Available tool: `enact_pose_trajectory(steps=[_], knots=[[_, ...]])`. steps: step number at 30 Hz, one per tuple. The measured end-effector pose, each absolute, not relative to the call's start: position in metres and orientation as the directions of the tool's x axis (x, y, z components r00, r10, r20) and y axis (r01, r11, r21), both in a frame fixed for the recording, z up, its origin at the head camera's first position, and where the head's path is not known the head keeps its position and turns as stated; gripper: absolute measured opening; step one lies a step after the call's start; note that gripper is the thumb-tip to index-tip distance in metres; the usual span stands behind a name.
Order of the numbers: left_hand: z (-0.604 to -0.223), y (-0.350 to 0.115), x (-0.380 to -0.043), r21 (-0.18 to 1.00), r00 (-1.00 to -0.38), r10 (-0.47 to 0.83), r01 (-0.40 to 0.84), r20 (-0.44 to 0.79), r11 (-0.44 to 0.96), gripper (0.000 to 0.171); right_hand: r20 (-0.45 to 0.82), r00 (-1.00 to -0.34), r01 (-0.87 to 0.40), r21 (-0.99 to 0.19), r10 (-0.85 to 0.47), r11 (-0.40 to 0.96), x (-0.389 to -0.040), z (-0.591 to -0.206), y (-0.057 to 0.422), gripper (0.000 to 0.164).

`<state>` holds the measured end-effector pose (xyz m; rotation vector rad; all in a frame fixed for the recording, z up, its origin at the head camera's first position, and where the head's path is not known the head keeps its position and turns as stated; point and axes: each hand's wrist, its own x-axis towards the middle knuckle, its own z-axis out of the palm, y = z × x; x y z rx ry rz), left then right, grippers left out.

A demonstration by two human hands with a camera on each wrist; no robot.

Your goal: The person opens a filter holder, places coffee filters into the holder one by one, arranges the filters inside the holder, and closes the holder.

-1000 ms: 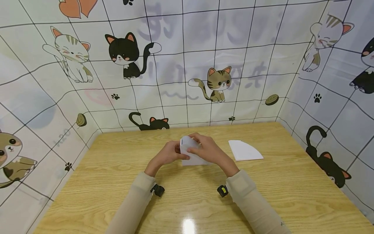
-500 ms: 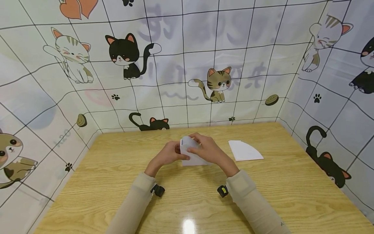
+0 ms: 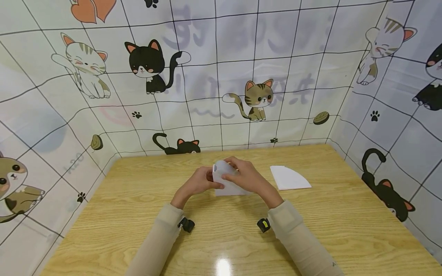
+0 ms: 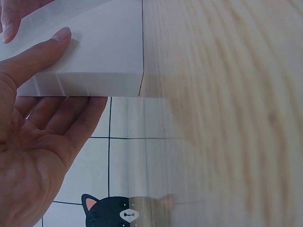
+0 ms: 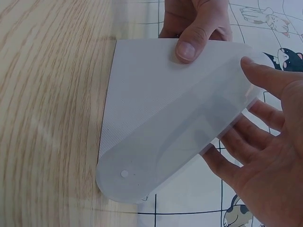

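Note:
Both hands hold a white, box-like piece [image 3: 230, 189] upright at the middle of the table. Its face is finely ribbed in the right wrist view, and a translucent strip [image 5: 189, 125] with a rounded end and a small pale dot lies slantwise along it. My left hand [image 3: 198, 181] grips one side, thumb on the ribbed face and fingers behind. With the thumb on the translucent strip and the fingers behind its edge, my right hand [image 3: 249, 177] pinches the other side. A white quarter-circle piece [image 3: 291, 178] lies flat to the right of my right hand.
The wooden table [image 3: 114, 214] carries both white pieces. A cat-print grid cloth [image 3: 203, 96] rises behind the table and along both sides. Small black cameras sit at the left wrist [image 3: 188, 225] and the right wrist [image 3: 263, 225].

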<state>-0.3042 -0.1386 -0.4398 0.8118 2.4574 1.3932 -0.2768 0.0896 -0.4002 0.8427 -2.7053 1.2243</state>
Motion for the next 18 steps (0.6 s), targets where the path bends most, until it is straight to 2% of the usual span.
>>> enact_pose_trajectory(steps=[18], knots=[[-0.4396, -0.1381, -0.304, 0.838, -0.829, 0.551, 0.363, 0.092, 0.407, 0.039, 0.266, -0.849, -0.501, -0.679, -0.457, 0.537, -0.2788, -0.4007, 0.0905, 0.047]])
